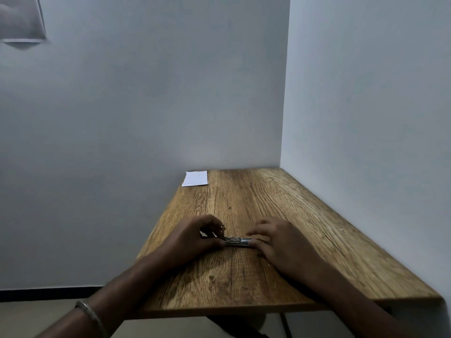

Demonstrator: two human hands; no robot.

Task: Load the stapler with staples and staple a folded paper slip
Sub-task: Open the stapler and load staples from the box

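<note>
A small metal stapler (236, 241) lies flat on the wooden table (305, 215), between my two hands. My left hand (192, 236) grips its left end, fingers curled round it, with a small upright metal part showing at my fingertips. My right hand (275, 242) holds the stapler's right end with thumb and fingers. A white paper slip (195, 178) lies at the table's far left corner, well away from both hands. No loose staples can be made out.
The table stands in a corner, with a wall along its right side and another behind it. Its left edge and near edge drop off to the floor. A metal bangle (91, 313) is on my left wrist.
</note>
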